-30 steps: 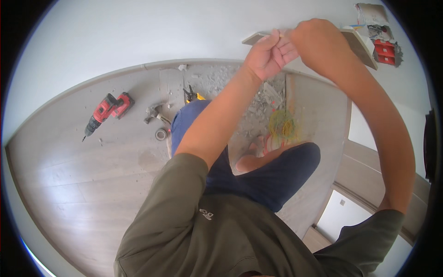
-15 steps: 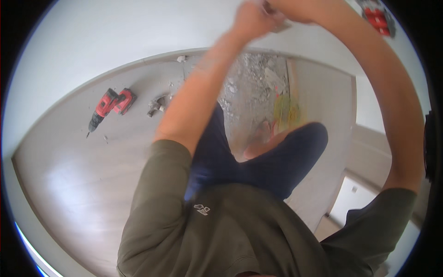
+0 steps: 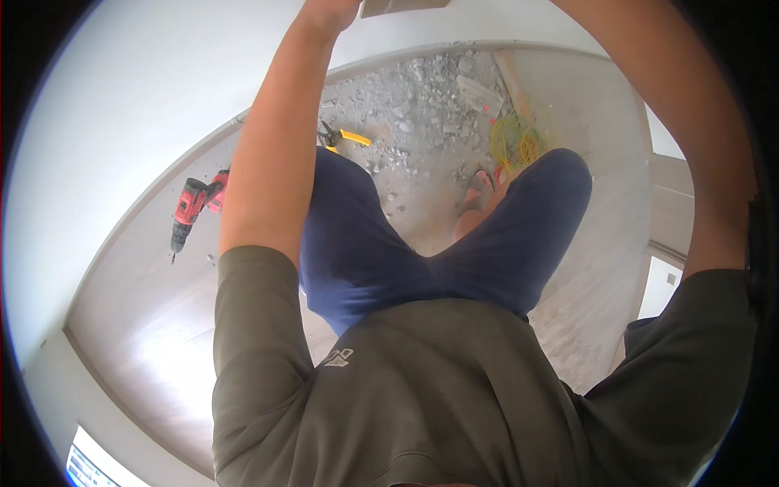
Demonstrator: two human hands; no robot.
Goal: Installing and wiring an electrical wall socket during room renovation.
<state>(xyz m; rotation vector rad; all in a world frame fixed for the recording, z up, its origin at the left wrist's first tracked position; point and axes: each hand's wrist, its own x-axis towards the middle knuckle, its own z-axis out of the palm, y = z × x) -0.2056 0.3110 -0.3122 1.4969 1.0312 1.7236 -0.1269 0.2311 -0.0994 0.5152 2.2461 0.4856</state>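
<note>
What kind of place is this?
Probably an indoor room under renovation: grey rubble lies on the floor by the wall, with a red-and-black cordless drill and yellow-handled pliers nearby.

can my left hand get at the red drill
Likely yes, by reaching down: the left hand is at the picture's top edge; the red drill lies on the floor, with nothing seen on it.

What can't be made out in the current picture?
All in the head view:
Left hand: cut off by the top edge, so its grip cannot be told.
Right hand: out of frame, beyond the top edge.
Flat board: cut off by the top edge, full outline unseen.
Red drill: battery end partly hidden behind the left forearm.
Pliers: one yellow handle mostly covered by the left leg.
</note>
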